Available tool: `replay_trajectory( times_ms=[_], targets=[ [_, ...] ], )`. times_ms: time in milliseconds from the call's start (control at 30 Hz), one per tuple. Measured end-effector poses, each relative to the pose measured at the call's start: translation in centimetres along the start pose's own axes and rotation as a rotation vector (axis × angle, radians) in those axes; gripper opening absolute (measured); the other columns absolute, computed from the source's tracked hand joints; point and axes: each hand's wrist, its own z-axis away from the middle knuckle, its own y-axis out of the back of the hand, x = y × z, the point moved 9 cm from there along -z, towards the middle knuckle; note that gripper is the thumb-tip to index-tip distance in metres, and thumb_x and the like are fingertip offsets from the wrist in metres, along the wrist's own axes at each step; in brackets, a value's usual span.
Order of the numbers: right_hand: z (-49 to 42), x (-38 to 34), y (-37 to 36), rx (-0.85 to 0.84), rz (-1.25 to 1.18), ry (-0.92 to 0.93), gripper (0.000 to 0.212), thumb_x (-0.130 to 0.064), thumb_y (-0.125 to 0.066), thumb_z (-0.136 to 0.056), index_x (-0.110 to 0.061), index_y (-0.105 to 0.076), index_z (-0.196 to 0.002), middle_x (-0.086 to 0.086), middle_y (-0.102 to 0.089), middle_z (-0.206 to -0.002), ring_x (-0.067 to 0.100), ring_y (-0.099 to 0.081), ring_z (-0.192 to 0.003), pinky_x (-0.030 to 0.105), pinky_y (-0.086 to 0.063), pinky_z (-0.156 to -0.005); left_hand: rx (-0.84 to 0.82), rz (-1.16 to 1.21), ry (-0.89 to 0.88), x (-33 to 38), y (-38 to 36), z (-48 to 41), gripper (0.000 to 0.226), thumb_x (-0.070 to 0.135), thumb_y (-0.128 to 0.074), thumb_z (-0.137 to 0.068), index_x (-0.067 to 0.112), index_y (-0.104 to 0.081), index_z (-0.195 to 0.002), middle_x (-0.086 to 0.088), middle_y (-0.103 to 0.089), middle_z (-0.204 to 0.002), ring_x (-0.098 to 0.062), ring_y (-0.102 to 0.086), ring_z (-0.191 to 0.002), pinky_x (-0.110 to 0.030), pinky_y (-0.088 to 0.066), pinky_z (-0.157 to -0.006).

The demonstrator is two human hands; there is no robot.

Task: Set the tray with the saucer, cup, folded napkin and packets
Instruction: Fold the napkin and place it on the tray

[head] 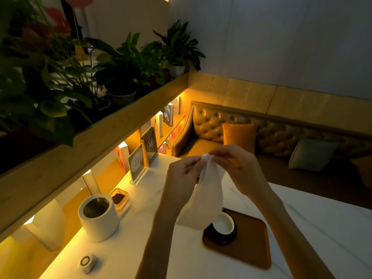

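A brown wooden tray (249,244) lies on the white marble table. On its left part sits a dark saucer (213,237) with a white-lined cup (223,225) standing on it. Both hands are raised above the table and pinch the top edge of a white napkin (207,196). My left hand (182,174) grips the left corner and my right hand (239,168) grips the right one. The napkin hangs down loosely, and its lower end covers the tray's left rim and part of the cup. No packets are visible.
A white cylindrical container (98,216) stands at the left, with a small glass dish (119,198) behind it and a white round call button (87,262) near the front. Acrylic sign stands (138,162) line the lit bookshelf. A leather sofa with cushions (239,137) lies beyond the table.
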Motion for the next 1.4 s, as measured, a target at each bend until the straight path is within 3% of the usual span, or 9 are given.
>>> replay_trajectory(
  times_ms=[100, 233, 367, 600, 767, 933, 1033, 1200, 1400],
  targets=[
    [0.7, -0.7, -0.6, -0.015, 0.007, 0.050, 0.024, -0.001, -0.056, -0.091, -0.010, -0.072, -0.106, -0.002, -0.059, -0.101, 0.009, -0.058, -0.091, 0.015, -0.050, -0.077, -0.023, 0.044, 0.012, 0.0, -0.1, 1.1, 0.025, 0.028, -0.058, -0.095, 0.053, -0.063, -0.091, 0.036, -0.069, -0.079, 0.010, -0.068, -0.082, -0.005, -0.052, -0.063],
    [1.4, -0.7, -1.1, 0.007, -0.046, 0.014, 0.022, -0.006, -0.059, -0.090, -0.016, -0.071, -0.106, 0.005, -0.066, -0.102, 0.017, -0.063, -0.093, 0.022, -0.053, -0.079, -0.021, 0.120, 0.059, -0.6, -0.1, 1.9, 0.026, 0.026, -0.059, -0.094, 0.050, -0.065, -0.085, 0.033, -0.071, -0.076, 0.009, -0.069, -0.078, -0.005, -0.051, -0.060],
    [1.9, -0.2, -1.4, 0.041, -0.146, -0.091, 0.020, -0.024, -0.063, -0.084, -0.034, -0.063, -0.101, -0.015, -0.064, -0.098, 0.005, -0.063, -0.091, 0.022, -0.053, -0.083, -0.043, 0.132, 0.086, -0.9, 0.2, 2.3, 0.023, 0.028, -0.057, -0.095, 0.048, -0.066, -0.089, 0.031, -0.072, -0.079, 0.005, -0.070, -0.082, -0.008, -0.054, -0.063],
    [2.2, -0.2, -2.2, 0.055, -0.120, -0.123, 0.017, -0.025, -0.068, -0.085, -0.034, -0.064, -0.099, -0.020, -0.059, -0.099, 0.014, -0.059, -0.098, 0.027, -0.050, -0.085, -0.079, 0.004, 0.010, 0.0, 1.0, 2.4, 0.024, 0.029, -0.063, -0.092, 0.052, -0.066, -0.088, 0.035, -0.070, -0.085, 0.007, -0.068, -0.088, -0.009, -0.055, -0.073],
    [2.6, 3.3, -2.4, -0.149, -0.159, -0.255, 0.006, -0.047, -0.062, -0.084, -0.044, -0.062, -0.090, -0.033, -0.048, -0.122, -0.003, -0.043, -0.122, 0.023, -0.041, -0.096, -0.075, -0.070, -0.052, 0.4, 2.0, 2.2, 0.018, 0.025, -0.057, -0.096, 0.043, -0.060, -0.095, 0.026, -0.068, -0.090, 0.005, -0.066, -0.093, -0.011, -0.055, -0.077],
    [3.1, 4.5, -3.4, -0.253, -0.378, -0.305, 0.016, -0.029, -0.064, -0.085, -0.044, -0.067, -0.091, -0.015, -0.068, -0.101, 0.008, -0.065, -0.098, 0.020, -0.057, -0.074, -0.065, -0.098, -0.021, -0.5, 2.5, 2.1, 0.013, 0.023, -0.052, -0.099, 0.034, -0.060, -0.101, 0.014, -0.066, -0.099, -0.009, -0.066, -0.096, -0.029, -0.058, -0.085],
    [2.8, 4.7, -2.8, -0.147, -0.416, -0.275, 0.030, -0.012, -0.067, -0.085, -0.041, -0.066, -0.093, -0.011, -0.068, -0.096, 0.011, -0.066, -0.093, 0.023, -0.059, -0.072, -0.032, -0.174, -0.020, -1.2, 2.8, 2.1, 0.015, 0.027, -0.048, -0.101, 0.039, -0.058, -0.098, 0.019, -0.063, -0.093, 0.001, -0.062, -0.092, -0.016, -0.054, -0.076],
    [2.7, 4.6, -2.3, -0.084, -0.268, -0.269, 0.029, -0.013, -0.064, -0.088, -0.042, -0.062, -0.095, -0.014, -0.065, -0.091, 0.010, -0.064, -0.090, 0.022, -0.057, -0.068, 0.010, -0.256, -0.016, -2.0, 2.6, 2.0, 0.019, 0.030, -0.043, -0.103, 0.044, -0.052, -0.092, 0.029, -0.059, -0.088, 0.013, -0.057, -0.091, -0.002, -0.047, -0.067],
    [2.1, 2.7, -3.9, -0.242, -0.114, -0.270, 0.048, -0.054, -0.051, -0.080, -0.039, -0.055, -0.125, -0.017, -0.054, -0.121, 0.004, -0.052, -0.108, 0.016, -0.051, -0.073, -0.028, -0.343, -0.039, -2.0, 1.2, 2.5, 0.019, 0.034, -0.038, -0.103, 0.049, -0.044, -0.094, 0.029, -0.054, -0.085, 0.027, -0.051, -0.090, 0.007, -0.039, -0.064]
  ],
)
